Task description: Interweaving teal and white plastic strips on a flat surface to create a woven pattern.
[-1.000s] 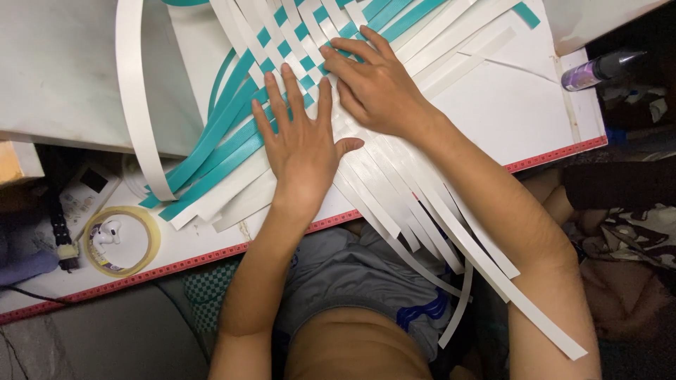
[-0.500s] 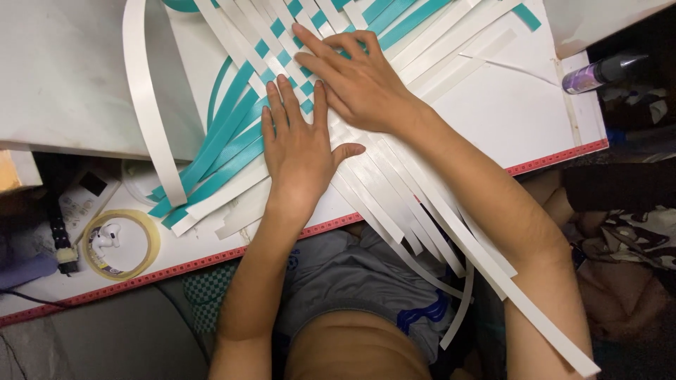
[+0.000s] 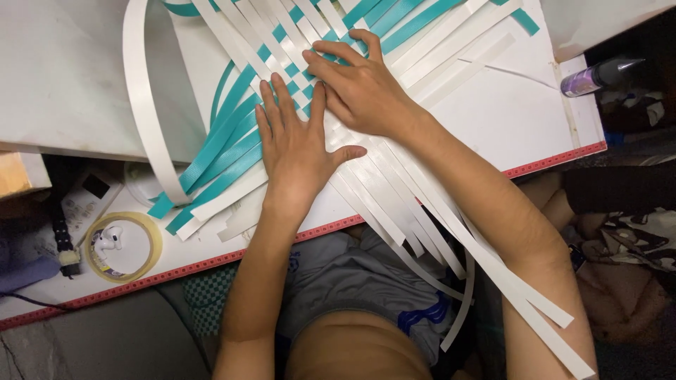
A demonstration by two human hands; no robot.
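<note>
On the white surface [image 3: 507, 119], the woven mat [image 3: 282, 42] of white and teal strips looks light, springy and slick; best pinned flat near the crossings. Left hand [image 3: 299, 144] lies spread, pressing it; right hand [image 3: 359, 88], at 1 o'clock from it, pushes with fingertips together. A purple-banded tube [image 3: 598, 74] sits at 3 o'clock, a tape roll [image 3: 123, 246] at 8.

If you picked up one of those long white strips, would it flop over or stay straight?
Probably flop: the white strips droop past the table edge. Yet likely springy, since one white strip curves smoothly without creasing. They look thin, so probably light.
</note>
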